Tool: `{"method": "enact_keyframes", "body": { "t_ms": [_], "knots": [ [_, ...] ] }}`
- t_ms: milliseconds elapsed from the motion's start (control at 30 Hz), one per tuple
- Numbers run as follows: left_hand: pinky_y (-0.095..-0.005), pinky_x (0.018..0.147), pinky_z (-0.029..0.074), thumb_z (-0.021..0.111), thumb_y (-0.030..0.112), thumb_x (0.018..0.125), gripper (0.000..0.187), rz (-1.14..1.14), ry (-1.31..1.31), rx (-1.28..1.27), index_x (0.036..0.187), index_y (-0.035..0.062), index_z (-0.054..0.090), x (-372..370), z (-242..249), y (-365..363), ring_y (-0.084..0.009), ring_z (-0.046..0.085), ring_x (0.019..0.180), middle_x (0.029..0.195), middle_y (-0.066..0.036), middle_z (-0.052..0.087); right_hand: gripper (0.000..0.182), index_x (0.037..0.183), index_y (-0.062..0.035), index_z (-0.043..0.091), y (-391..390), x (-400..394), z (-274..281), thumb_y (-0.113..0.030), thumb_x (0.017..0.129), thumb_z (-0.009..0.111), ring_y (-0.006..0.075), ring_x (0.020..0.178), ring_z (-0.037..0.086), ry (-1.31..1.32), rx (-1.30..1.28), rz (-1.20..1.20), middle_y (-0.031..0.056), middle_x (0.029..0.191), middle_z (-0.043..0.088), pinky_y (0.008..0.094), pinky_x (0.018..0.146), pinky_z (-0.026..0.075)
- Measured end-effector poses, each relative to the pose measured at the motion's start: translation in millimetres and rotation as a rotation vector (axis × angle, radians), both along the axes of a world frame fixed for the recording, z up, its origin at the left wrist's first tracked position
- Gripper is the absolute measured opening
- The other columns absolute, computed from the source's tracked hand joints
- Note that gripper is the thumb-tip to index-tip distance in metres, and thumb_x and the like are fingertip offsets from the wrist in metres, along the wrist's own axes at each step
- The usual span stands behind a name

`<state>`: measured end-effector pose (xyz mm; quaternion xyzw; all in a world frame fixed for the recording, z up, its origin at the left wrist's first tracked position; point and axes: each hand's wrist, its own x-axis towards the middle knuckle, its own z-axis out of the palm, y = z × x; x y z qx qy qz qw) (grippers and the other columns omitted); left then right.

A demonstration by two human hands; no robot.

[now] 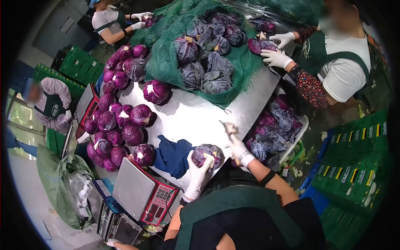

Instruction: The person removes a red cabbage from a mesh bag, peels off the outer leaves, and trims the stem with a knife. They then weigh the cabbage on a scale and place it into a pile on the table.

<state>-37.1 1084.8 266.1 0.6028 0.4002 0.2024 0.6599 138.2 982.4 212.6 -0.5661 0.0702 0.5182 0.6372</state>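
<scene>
My left hand (198, 170), in a white glove, is wrapped around the lower left side of a red cabbage (205, 154) at the table's near edge. Pale cut patches show on that cabbage's right side. Just right of it is my right hand (237, 149), also gloved, with its fingers curled and blurred. A smeared pale brownish shape sticks up from these fingers; I cannot tell what it is. A dark blue cloth (173, 156) lies crumpled on the metal table (187, 114), left of the held cabbage.
Trimmed red cabbages (132, 134) are heaped on the left. A green mesh sack (162, 62) holds leafy cabbages. A red-edged scale (139, 189) stands near left. Right are a white bin (302, 131) of leaves, green crates (346, 175) and a person (333, 54) holding a cabbage.
</scene>
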Motion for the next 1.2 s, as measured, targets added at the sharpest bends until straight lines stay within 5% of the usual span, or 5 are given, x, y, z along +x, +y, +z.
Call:
{"method": "enact_keyframes", "body": {
  "t_ms": [300, 367, 533, 1000, 1200],
  "knots": [
    [-0.0336, 0.097, 0.041, 0.079, 0.014, 0.069, 0.086, -0.078, -0.105, 0.032, 0.135, 0.0002, 0.027, 15.8, -5.9, 3.6, -0.0208, 0.048, 0.112, 0.125, -0.015, 0.042, 0.053, 0.131, -0.0008, 0.042, 6.0, -25.4, 38.7, -0.023, 0.086, 0.060, 0.0311, 0.094, 0.063, -1.340, -0.020, 0.462, 0.0237, 0.111, 0.059, 0.0342, 0.074, 0.053],
    [-0.0344, 0.097, 0.040, 0.079, 0.014, 0.068, 0.084, -0.051, -0.080, -0.079, 0.134, -0.0003, 0.029, 22.2, 9.2, 5.9, -0.0215, 0.047, 0.113, 0.126, -0.016, 0.042, 0.048, 0.124, 0.0008, 0.049, 6.6, -18.4, 24.2, -0.024, 0.085, 0.060, 0.0361, 0.102, 0.059, -1.213, 0.000, 0.383, 0.0241, 0.112, 0.059, 0.0379, 0.087, 0.048],
    [-0.0342, 0.098, 0.040, 0.079, 0.017, 0.069, 0.081, -0.175, -0.053, 0.095, 0.133, -0.0007, 0.033, 14.6, -32.5, 24.3, -0.0219, 0.048, 0.113, 0.126, -0.016, 0.042, 0.030, 0.111, -0.0006, 0.054, 3.4, -1.7, 42.8, -0.017, 0.086, 0.055, 0.0086, 0.046, 0.048, -0.788, -0.011, 0.421, 0.0042, 0.065, 0.053, 0.0253, 0.045, 0.043],
    [-0.0293, 0.092, 0.043, 0.075, 0.007, 0.072, 0.093, -0.671, 0.058, -0.184, 0.145, 0.0060, 0.017, 3.4, 35.4, 83.0, -0.0170, 0.052, 0.105, 0.126, -0.013, 0.046, 0.015, 0.081, -0.0092, 0.045, -29.6, -0.6, -0.8, -0.016, 0.087, 0.058, 0.0131, 0.039, 0.048, 0.101, 0.229, 0.209, 0.0004, 0.062, 0.045, 0.0282, 0.036, 0.041],
    [-0.0329, 0.101, 0.038, 0.076, 0.017, 0.072, 0.081, -0.494, 0.141, 0.092, 0.137, -0.0011, 0.031, -8.8, 17.3, 92.0, -0.0232, 0.048, 0.117, 0.130, -0.017, 0.046, 0.023, 0.099, -0.0006, 0.050, -16.3, 36.4, 63.2, -0.018, 0.087, 0.058, 0.0127, 0.042, 0.051, -0.249, 0.148, 0.299, 0.0019, 0.066, 0.051, 0.0269, 0.039, 0.043]
  ]
}}
